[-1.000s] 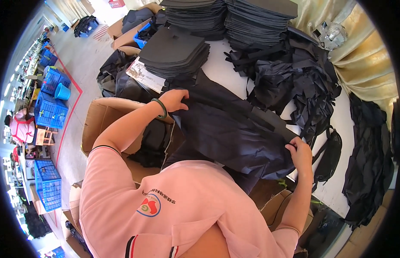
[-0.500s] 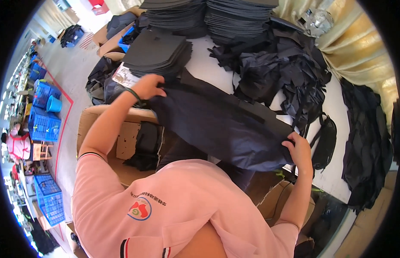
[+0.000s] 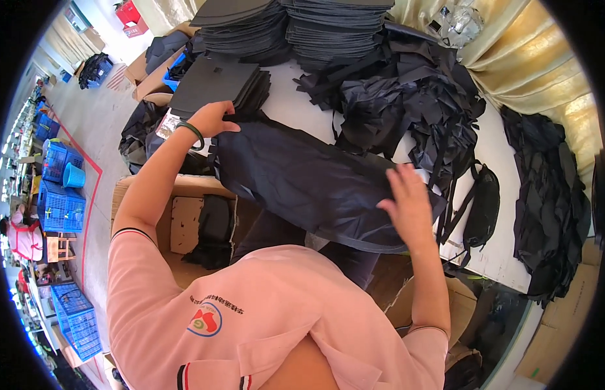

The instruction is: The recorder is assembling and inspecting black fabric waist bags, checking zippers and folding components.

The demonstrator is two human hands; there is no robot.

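Observation:
A long black fabric piece stretches across the table's near edge in front of me, its surface wrinkled and its lower edge hanging toward my lap. At its upper left end, my left hand is closed on the fabric, thumb and fingers at the corner; a dark green band circles that wrist. My right hand lies open over the right end, fingers stretched out and thumb apart. Just beyond my left hand is a low stack of dark grey panels.
Tall stacks of dark panels stand at the back. A heap of black fabric scraps covers the table's right half, near a black pouch with straps. Open cardboard boxes sit below the table edge. More black cloth hangs at right.
My right hand has let go of the fabric's right end and moved left, opening flat over it. My left hand has shifted slightly left and the fabric now lies lower and flatter.

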